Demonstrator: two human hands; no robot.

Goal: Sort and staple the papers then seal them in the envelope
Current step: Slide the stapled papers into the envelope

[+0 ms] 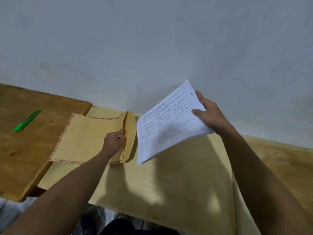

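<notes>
matt kraft envelope point(88, 138) (striped edge), wooden table point(186, 175)

You can't read any of it: the papers point(171, 122) you hold carry printed lines too small and blurred to make out.

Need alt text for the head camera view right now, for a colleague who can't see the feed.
A person's right hand holds a stack of printed papers above a light wooden table, while the left hand holds open the mouth of a brown envelope with a striped border lying flat. A green pen-like object lies on a darker table to the left.
</notes>
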